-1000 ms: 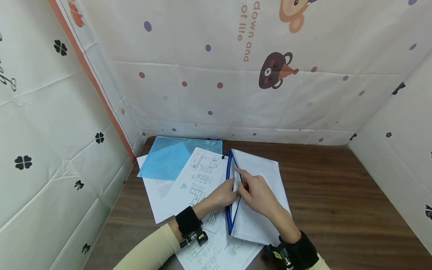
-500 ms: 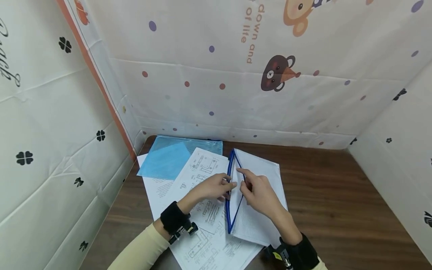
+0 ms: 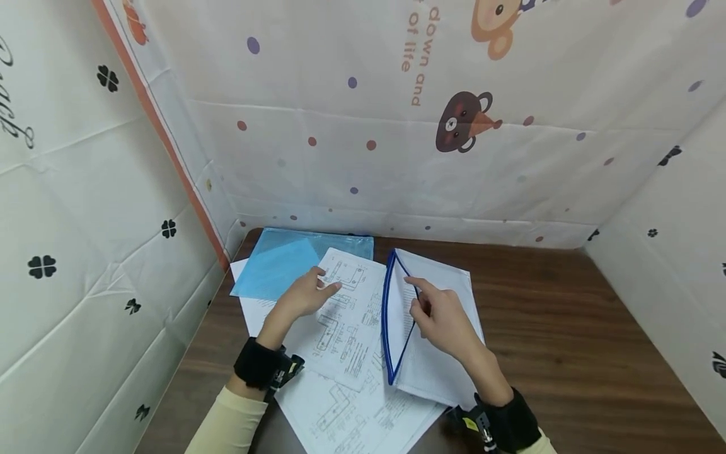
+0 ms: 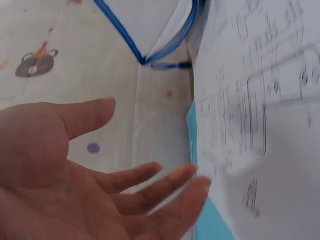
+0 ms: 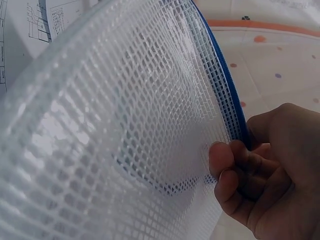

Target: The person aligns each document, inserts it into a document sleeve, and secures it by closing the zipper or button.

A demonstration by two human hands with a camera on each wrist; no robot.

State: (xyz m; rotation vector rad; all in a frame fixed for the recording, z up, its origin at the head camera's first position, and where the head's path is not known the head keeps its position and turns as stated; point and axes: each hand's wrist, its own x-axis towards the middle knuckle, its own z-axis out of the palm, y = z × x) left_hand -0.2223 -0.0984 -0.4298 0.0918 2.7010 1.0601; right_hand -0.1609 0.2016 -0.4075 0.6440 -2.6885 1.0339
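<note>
Bright even light, soft shadows; wrist views blurred, head view edge-warped.

The left hand (image 4: 75, 170) fills the lower left of the frame, palm facing the camera, thumb pointing right across the middle and the fingers (image 4: 165, 187) stretched out loosely toward the lower centre. The fingertips reach the edge of a printed sheet (image 4: 265, 125) that covers the right side of the frame, its line drawings blurred. A strip of light blue folder (image 4: 210, 225) shows under that sheet at the bottom centre. At the top centre lies the open mouth of a pouch (image 4: 150, 25) with blue edging. Behind, on the left, a pale curtain (image 4: 50, 45) shows dots and a small bear figure.
</note>
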